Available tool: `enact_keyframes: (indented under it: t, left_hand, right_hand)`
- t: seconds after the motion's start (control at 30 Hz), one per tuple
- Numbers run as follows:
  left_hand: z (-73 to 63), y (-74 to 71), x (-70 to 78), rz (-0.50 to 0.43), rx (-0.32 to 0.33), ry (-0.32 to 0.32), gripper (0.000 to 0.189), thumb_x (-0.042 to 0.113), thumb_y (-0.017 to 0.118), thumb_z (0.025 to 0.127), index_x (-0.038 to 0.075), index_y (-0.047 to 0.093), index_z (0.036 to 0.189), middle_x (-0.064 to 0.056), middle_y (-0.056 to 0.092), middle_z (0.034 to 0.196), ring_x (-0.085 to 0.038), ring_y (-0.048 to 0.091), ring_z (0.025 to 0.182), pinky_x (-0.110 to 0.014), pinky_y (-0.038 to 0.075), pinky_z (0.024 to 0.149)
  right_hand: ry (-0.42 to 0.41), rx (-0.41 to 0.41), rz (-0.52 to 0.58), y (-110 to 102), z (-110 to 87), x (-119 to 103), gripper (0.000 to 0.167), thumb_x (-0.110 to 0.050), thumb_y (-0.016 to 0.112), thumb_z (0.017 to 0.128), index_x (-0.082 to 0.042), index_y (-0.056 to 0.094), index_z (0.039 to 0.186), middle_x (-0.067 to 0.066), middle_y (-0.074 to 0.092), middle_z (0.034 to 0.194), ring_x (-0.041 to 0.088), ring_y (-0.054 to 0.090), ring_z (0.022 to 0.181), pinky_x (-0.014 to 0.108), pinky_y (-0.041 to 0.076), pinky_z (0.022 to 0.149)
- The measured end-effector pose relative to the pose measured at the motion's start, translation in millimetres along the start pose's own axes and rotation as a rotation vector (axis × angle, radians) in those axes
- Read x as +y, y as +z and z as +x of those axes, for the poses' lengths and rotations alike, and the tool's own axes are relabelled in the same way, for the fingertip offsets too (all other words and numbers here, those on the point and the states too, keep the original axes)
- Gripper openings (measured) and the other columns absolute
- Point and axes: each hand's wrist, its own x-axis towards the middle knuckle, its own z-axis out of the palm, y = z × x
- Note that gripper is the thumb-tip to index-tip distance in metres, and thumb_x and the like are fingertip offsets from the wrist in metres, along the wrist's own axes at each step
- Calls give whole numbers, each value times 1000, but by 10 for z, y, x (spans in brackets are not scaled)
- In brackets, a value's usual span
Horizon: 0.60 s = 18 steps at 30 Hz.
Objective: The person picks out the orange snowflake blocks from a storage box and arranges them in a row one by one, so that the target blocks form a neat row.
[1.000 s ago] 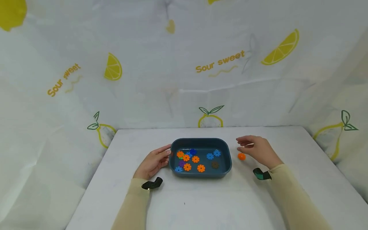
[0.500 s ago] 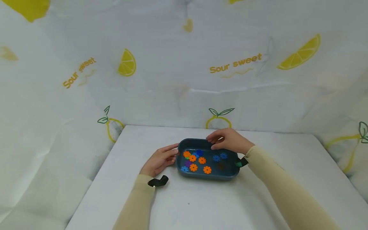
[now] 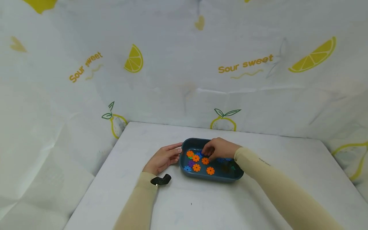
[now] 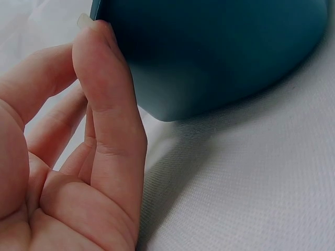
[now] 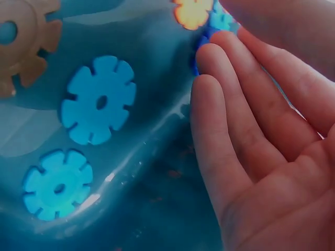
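Observation:
My left hand [image 3: 164, 159] holds the left end of a dark blue plastic tray [image 3: 214, 177]; in the left wrist view its fingertips are at the edge of the tray wall [image 4: 220, 52]. My right hand [image 3: 220, 149] reaches into the tray, thumb and fingers apart. In the right wrist view its fingertips meet a dark blue notched disc [image 5: 198, 56], mostly hidden behind them. Beside that hand lie two light blue notched discs [image 5: 99, 102] and a brown disc [image 5: 36, 57]. Several orange discs [image 3: 210, 171] and a purple one [image 3: 191, 163] lie flat in the tray's left half.
The tray stands on a white-covered table [image 3: 184, 204]. Behind it rises a white cloth [image 3: 172, 95] printed with lemons. My right sleeve [image 3: 267, 172] crosses the table beside the tray and hides part of the surface there.
My right hand has moved left from beside an orange piece on the table into the tray. That piece is out of sight now. The left hand stays on the tray; the view has shifted.

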Motion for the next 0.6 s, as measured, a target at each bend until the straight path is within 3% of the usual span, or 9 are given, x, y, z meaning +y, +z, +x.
enact_keyframes:
  t: [0.17,0.6]
  left_hand:
    - [4,-15,-1,2,-6,2,47,27,76,103,21,68,148,-4,74,108,-13,64,82,-21,59,78]
    - [16,-19,18,-23,-2,-10,43,25,75,104,22,70,146,-3,75,107,-13,65,81,-20,59,78]
  right_hand:
    - [19,-7,-36,55,26,-29,26,-12,87,92,-18,81,118,-4,77,114,10,70,100,35,62,95]
    - [-31,27,-72,127,44,-30,26,-13,89,91,-14,81,116,-2,73,110,12,66,96,33,60,92]
